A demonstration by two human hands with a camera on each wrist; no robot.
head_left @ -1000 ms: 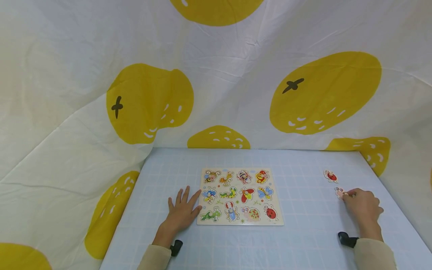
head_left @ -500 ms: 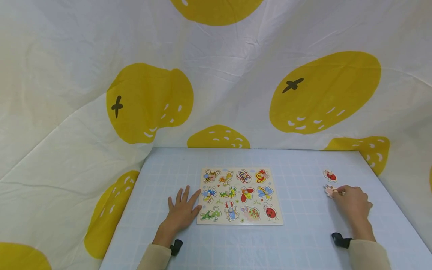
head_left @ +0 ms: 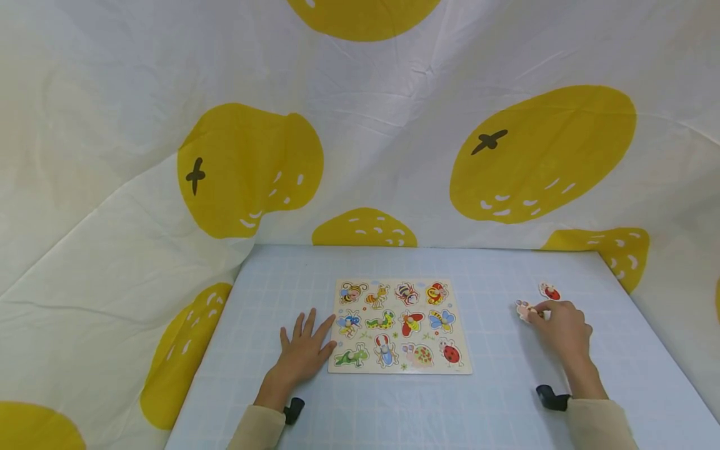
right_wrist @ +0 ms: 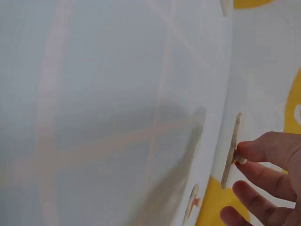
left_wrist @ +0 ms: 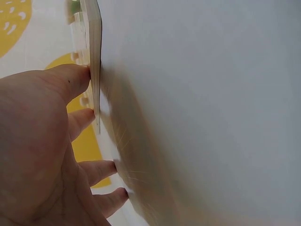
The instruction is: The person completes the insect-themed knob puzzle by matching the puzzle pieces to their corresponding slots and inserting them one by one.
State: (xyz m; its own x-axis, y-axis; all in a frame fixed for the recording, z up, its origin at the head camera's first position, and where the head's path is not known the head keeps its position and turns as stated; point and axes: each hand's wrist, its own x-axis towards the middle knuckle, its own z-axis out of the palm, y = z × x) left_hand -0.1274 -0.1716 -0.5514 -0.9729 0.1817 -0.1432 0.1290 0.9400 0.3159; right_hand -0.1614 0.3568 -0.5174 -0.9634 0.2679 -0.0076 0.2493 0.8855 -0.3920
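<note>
A wooden peg puzzle board (head_left: 398, 373) with several insect pictures lies on the table. My left hand (head_left: 304, 350) rests with fingers spread at its left edge, thumb and index finger touching the side. In the left wrist view the thumb (left_wrist: 70, 81) meets the board's edge (left_wrist: 95, 42). At the right, my right hand (head_left: 562, 328) pinches the knob of a pinkish snail puzzle piece (head_left: 524, 309) between thumb and index finger. The right wrist view has this piece (right_wrist: 230, 157) edge-on, above the tabletop. Just behind the hand lies a loose ladybug piece (head_left: 550, 291).
A pale blue checked cloth (head_left: 495, 406) covers the table. Behind and at the sides hangs a white curtain (head_left: 388, 150) with large yellow fruit prints. Black wrist camera mounts (head_left: 552, 398) sit at both wrists.
My right hand has moved left and slightly away from me across the table, carrying the snail piece. The left hand, board and ladybug piece have stayed in place.
</note>
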